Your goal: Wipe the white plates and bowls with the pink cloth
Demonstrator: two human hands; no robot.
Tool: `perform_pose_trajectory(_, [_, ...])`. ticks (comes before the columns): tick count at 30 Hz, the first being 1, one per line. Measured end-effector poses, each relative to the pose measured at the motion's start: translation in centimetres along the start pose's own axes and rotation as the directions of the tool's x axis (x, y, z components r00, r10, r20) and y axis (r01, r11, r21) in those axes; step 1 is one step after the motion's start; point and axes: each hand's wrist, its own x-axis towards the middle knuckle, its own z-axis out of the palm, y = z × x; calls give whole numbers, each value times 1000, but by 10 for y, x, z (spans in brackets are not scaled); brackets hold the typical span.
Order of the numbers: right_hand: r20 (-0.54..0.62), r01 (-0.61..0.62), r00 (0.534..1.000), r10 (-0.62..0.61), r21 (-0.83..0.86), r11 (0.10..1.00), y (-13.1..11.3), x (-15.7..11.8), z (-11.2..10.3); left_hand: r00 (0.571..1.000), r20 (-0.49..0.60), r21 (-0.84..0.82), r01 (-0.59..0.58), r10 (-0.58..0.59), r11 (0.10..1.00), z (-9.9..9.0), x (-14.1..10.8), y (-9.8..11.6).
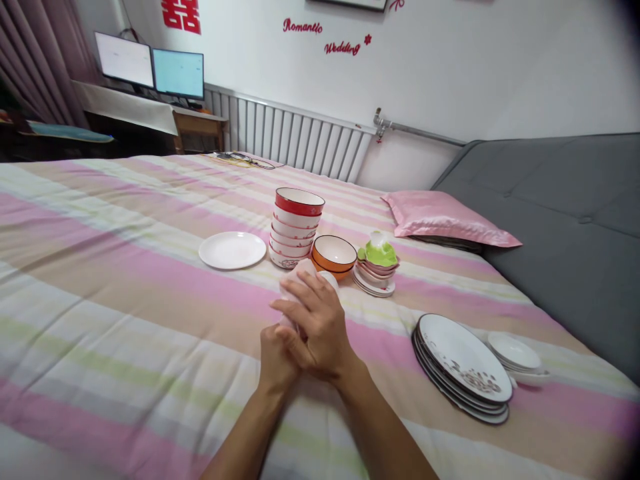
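Note:
Both hands meet just in front of the stacked bowls. My left hand (279, 360) is closed low around a pale pink and white thing (299, 272), whose kind I cannot make out because the fingers cover most of it. Over the other side of it wraps my right hand (323, 323), fingers bent, overlapping the left. Right behind them rises a tall stack of white bowls (291, 233) topped by a red bowl (299, 208). Two nested orange bowls (334, 257) stand beside that stack.
A white oval plate (233, 251) lies left of the stack. To the right are leaf-shaped dishes (379, 255) on small plates, a pile of patterned plates (460, 357) and small white dishes (515, 352). All rest on a striped bedspread (165, 333); a pink pillow (445, 217) lies by the headboard.

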Motion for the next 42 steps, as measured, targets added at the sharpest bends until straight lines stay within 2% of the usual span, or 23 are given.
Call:
perform_pose_trajectory(5, [-16, 64, 998, -65, -50, 997, 0, 2, -2, 991, -8, 108, -130, 131, 986, 2, 0, 6])
perform_pose_trajectory(9, [-63, 35, 997, -38, -56, 998, 6, 3, -5, 971, -38, 221, -221, 235, 950, 3, 2, 12])
perform_pose_trajectory(11, [-86, -5, 996, 0, -47, 999, 9, 3, -8, 967, -41, 222, -238, 253, 945, 4, 2, 12])
perform_pose_trajectory(21, [-184, -216, 956, 227, 77, 973, 27, -1, -16, 981, 64, 217, -194, 185, 957, 7, -3, 14])
perform_pose_trajectory(25, [-168, -310, 928, 331, 140, 940, 38, -4, -18, 984, 144, 248, -142, 109, 958, 7, -4, 17])
perform_pose_trajectory(27, [-176, -357, 905, 387, 181, 916, 48, -6, -20, 980, 195, 203, -89, 49, 975, 7, -4, 19])
perform_pose_trajectory(29, [-204, -410, 865, 458, 239, 880, 62, -10, -20, 967, 254, 115, -18, -12, 993, 7, -4, 20])
perform_pose_trajectory(31, [-244, -471, 796, 553, 323, 821, 77, -15, -20, 949, 306, 61, 53, -69, 997, 7, -4, 20])
perform_pose_trajectory(34, [-268, -564, 640, 720, 473, 677, 98, -24, -20, 922, 353, 156, 107, -156, 982, 9, -4, 19])
perform_pose_trajectory(37, [-261, -613, 479, 838, 583, 533, 110, -30, -22, 915, 357, 265, 93, -188, 960, 10, -5, 16])
perform_pose_trajectory(40, [-207, -596, 343, 916, 706, 382, 113, -31, -25, 912, 380, 200, 82, -155, 976, 12, -5, 13])
perform_pose_trajectory(41, [-191, -580, 317, 929, 736, 349, 114, -31, -26, 912, 385, 150, 90, -142, 985, 12, -4, 12])
perform_pose_trajectory(42, [-193, -566, 321, 927, 746, 351, 114, -31, -26, 914, 384, 93, 100, -129, 991, 12, -4, 12])
